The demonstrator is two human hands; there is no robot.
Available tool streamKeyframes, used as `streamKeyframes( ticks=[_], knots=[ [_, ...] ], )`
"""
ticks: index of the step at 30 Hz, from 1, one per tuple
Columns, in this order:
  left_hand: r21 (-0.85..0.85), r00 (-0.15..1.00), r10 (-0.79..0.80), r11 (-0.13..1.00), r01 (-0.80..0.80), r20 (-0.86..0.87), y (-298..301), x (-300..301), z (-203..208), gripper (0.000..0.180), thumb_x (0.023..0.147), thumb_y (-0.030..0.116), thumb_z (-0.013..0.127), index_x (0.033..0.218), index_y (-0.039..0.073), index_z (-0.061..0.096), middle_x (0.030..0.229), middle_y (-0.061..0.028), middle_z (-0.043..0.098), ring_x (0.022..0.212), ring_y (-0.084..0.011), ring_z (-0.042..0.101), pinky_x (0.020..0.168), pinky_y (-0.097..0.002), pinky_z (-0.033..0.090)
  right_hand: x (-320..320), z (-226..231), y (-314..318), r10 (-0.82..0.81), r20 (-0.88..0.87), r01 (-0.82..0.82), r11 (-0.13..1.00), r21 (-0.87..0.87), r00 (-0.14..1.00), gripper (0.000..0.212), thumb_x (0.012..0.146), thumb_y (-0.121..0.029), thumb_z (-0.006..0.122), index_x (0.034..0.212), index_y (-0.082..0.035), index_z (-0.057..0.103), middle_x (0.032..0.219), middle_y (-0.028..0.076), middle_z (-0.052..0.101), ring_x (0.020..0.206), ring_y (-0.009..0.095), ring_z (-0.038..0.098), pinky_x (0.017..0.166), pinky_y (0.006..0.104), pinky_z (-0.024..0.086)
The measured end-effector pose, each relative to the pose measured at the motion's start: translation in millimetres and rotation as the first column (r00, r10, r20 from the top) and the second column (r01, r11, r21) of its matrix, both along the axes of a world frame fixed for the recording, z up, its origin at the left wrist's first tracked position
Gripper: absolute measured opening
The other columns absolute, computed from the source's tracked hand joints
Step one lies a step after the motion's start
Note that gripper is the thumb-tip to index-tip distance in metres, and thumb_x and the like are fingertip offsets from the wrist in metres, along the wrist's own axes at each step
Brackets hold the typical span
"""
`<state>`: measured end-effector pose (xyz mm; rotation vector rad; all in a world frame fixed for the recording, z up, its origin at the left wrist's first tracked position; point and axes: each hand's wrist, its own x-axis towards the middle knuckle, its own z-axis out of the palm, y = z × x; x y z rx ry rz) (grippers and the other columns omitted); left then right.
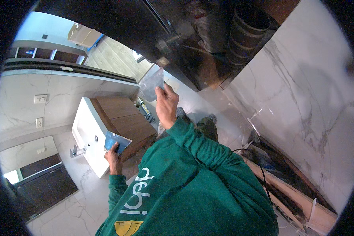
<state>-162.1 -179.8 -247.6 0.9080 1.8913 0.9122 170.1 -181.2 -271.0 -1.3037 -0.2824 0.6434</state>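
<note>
My left hand (113, 160) grips a flat, trapezoid putty spreader (117, 142) with a blue and grey face, thumb laid across it. That spreader is over the edge of the white washbasin (91, 135). Farther forward, my right hand (167, 105) pinches a second flat grey putty spreader (151, 85) between thumb and fingers, its broad end pointing away from me. The two spreaders are apart. Both forearms are in green sleeves, and how the fingers sit behind each spreader is hidden.
Wooden drawers (122, 112) front the basin, with a tap (76, 151) at its far side. A dark door (122, 27) stands ahead, near a dark ribbed bin (247, 33). Wooden boards (291, 198) and a black cable (265, 181) lie right, by the marbled wall (299, 94).
</note>
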Motion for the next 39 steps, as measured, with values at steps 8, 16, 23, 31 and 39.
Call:
streamKeyframes(
  ticks=[8, 16, 23, 31, 39],
  knots=[
    [-0.008, 1.000, -0.003, 1.000, 0.003, -0.002, 4, -9, -4, 0.026, 0.081, 0.011, 0.077, 0.098, -0.006, 0.068, 0.094, -0.0108, 0.069, 0.078, -0.0217, 0.065, 0.062, -0.0338, 0.056, 2, 9, 3, 0.060, -0.031, -0.061, 0.998, -0.035, 0.998, 0.021, 0.093, -0.018, 0.059, 0.091, 0.003, 0.059, 0.093, 0.023, 0.062, 0.083, 0.040, 0.061, 0.074, 0.0448, 0.048],
    [0.006, 0.999, -0.025, 1.000, 0.025, 0.022, 5, -8, -7, 0.028, 0.082, 0.012, 0.076, 0.102, -0.006, 0.068, 0.097, -0.0108, 0.069, 0.079, -0.0221, 0.065, 0.063, -0.0342, 0.056, 14, 33, 11, 0.084, 0.178, -0.072, 0.995, -0.075, 0.980, 0.018, 0.088, -0.016, 0.062, 0.085, 0.001, 0.060, 0.089, 0.022, 0.061, 0.083, 0.039, 0.060, 0.072, 0.0474, 0.049],
    [-0.028, 0.999, -0.032, 0.999, 0.032, -0.010, 4, 14, 5, 0.032, 0.080, 0.013, 0.077, 0.102, -0.007, 0.067, 0.099, -0.0118, 0.069, 0.083, -0.0230, 0.065, 0.069, -0.0359, 0.055, 12, 50, 16, 0.034, 0.211, -0.013, 0.995, -0.100, 0.977, 0.023, 0.089, -0.017, 0.060, 0.079, 0.004, 0.057, 0.075, 0.020, 0.059, 0.071, 0.034, 0.056, 0.070, 0.0421, 0.046],
    [-0.061, 0.998, -0.028, 0.998, 0.025, -0.049, 9, 31, 17, 0.030, 0.079, 0.006, 0.076, 0.102, -0.007, 0.063, 0.097, -0.0121, 0.066, 0.085, -0.0238, 0.064, 0.081, -0.0375, 0.054, 1, 41, 2, -0.038, 0.180, 0.048, 0.998, -0.049, 0.983, 0.023, 0.089, -0.016, 0.060, 0.081, 0.005, 0.056, 0.080, 0.022, 0.060, 0.075, 0.036, 0.060, 0.070, 0.0441, 0.046],
    [-0.089, 0.997, -0.038, 0.995, 0.032, -0.065, 6, 32, 17, 0.031, 0.079, 0.018, 0.077, 0.098, -0.005, 0.066, 0.091, -0.0090, 0.066, 0.076, -0.0199, 0.061, 0.066, -0.0349, 0.051, 7, 40, 5, 0.045, 0.124, -0.037, 0.997, -0.069, 0.991, 0.018, 0.090, -0.013, 0.060, 0.099, 0.002, 0.063, 0.097, 0.022, 0.063, 0.092, 0.040, 0.060, 0.082, 0.0458, 0.049]
  ],
)
